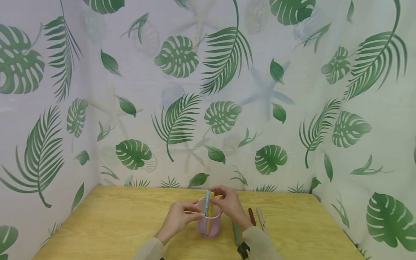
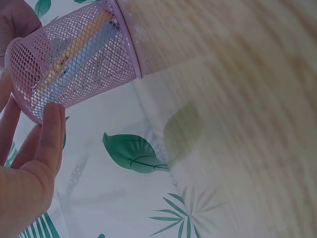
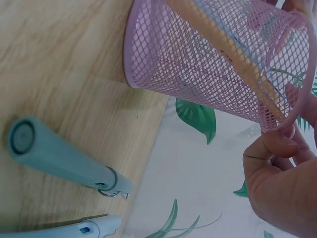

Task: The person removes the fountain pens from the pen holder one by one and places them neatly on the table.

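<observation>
1. On the yellow wooden table (image 1: 113,220), the head view shows both hands around a pink wire-mesh pen cup (image 1: 209,224) near the front edge; only the wrist views show the mesh and the pens slanting inside it.
2. Left hand (image 1: 177,218): fingers straight, tips resting on the cup's side, gripping nothing.
3. Inside the cup stand a light blue pen (image 1: 207,203) and a yellow pen (image 1: 211,204), tops above the rim.
4. Right hand (image 1: 229,204): fingers curled at the pen tops; what they pinch cannot be told.
5. Right of the cup lie a teal pen (image 1: 235,234), a brown pen (image 1: 251,216) and a white pen (image 1: 261,218).
</observation>
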A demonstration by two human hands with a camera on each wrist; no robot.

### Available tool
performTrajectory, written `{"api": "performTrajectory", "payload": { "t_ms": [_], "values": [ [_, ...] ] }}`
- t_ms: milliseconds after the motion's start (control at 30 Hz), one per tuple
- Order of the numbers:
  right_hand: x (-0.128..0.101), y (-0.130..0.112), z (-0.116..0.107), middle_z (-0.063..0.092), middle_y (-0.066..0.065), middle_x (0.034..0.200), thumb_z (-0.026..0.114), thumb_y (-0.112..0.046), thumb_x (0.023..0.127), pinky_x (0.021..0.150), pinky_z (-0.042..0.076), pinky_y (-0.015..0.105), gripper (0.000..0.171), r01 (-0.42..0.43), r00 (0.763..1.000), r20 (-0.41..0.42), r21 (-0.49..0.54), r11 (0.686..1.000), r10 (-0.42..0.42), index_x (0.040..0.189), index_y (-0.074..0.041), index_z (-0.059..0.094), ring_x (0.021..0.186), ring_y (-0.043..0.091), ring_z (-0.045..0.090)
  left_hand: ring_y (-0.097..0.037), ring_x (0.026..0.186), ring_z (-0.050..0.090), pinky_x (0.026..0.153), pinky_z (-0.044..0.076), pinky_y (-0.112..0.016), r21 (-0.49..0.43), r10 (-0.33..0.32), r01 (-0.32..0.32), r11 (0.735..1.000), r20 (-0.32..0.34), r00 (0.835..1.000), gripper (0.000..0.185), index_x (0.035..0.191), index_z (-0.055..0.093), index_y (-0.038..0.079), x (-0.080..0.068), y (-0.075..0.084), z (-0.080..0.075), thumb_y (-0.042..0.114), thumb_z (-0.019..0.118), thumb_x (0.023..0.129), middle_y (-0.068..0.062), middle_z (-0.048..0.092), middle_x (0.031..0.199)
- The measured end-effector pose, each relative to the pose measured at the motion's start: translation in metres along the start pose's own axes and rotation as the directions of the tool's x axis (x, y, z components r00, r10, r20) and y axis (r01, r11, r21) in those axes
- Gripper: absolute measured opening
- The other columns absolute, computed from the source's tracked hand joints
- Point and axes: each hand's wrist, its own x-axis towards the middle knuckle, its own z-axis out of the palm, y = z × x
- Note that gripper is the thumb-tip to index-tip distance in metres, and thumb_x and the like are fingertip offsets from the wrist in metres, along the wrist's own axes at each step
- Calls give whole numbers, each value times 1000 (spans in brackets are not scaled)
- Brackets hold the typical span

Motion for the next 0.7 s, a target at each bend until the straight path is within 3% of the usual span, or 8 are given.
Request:
{"api": "performTrajectory", "payload": {
  "t_ms": [267,567,700],
  "values": [
    [-2,2,-1,70,16,105,78,-13,83,56,47,22,25,-35,999,2,44,998,35,105,-8,69,73,15,55,-32,109,68,77,62,-25,4,1,-1,1000,-1,1000,17,92,79,9,0,-1,1,20,82,79,-18,65,127],
    [-3,2,-4,72,8,110,75,-10,85,80,56,30,22,-14,1000,2,40,999,14,107,-12,71,96,20,65,-32,110,67,78,62,-25,18,-5,5,1000,2,1000,24,95,77,4,0,3,-1,21,82,79,-17,65,127],
    [-4,3,-7,73,7,107,76,-12,86,80,57,32,21,2,1000,25,36,999,-3,106,-13,72,98,21,66,-32,109,68,78,62,-24,16,-4,3,1000,7,1000,26,96,76,2,-1,2,-1,21,82,79,-17,65,127]
  ]
}}
